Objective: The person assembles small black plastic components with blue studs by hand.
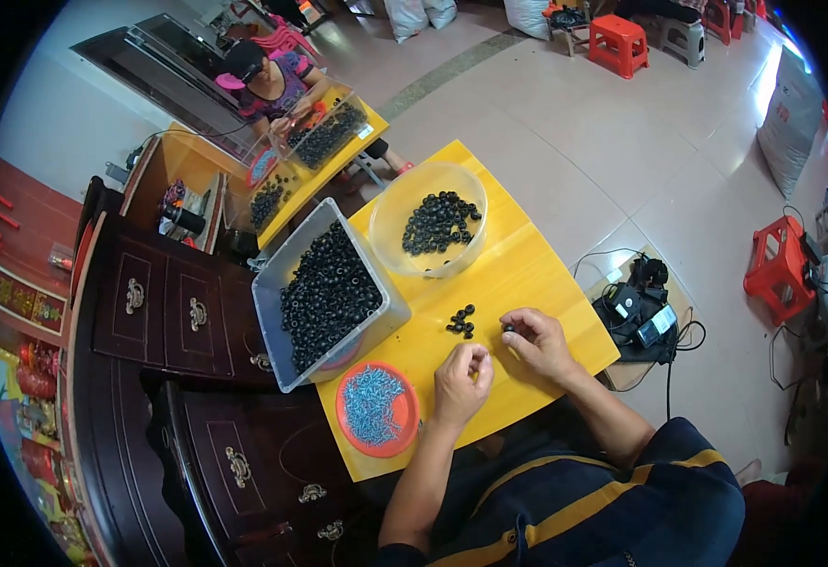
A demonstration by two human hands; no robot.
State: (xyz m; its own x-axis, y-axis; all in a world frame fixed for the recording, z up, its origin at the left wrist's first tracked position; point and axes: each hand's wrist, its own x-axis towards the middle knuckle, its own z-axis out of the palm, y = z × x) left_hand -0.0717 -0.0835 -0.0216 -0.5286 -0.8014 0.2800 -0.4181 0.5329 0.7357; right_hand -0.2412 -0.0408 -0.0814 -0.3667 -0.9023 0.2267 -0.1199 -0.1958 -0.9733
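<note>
My right hand (538,345) is above the yellow table (537,260), its thumb and fingers pinching a small round black part (508,328). Close by on the left, my left hand (463,383) is closed, fingertips pressed together; what they hold, if anything, is too small to make out. Several loose black parts (461,321) lie on the tabletop just beyond my hands. A red plate (413,416) to the left carries many thin blue-silver pieces (371,402) that look like small screws.
A deep grey bin (388,317) full of black parts stands left, beside a round clear tub (385,222) with more. Dark drawers (187,312) border the left. Across, a person (277,90) works at another yellow table. Cabled devices (645,307) and a red stool (777,265) are right.
</note>
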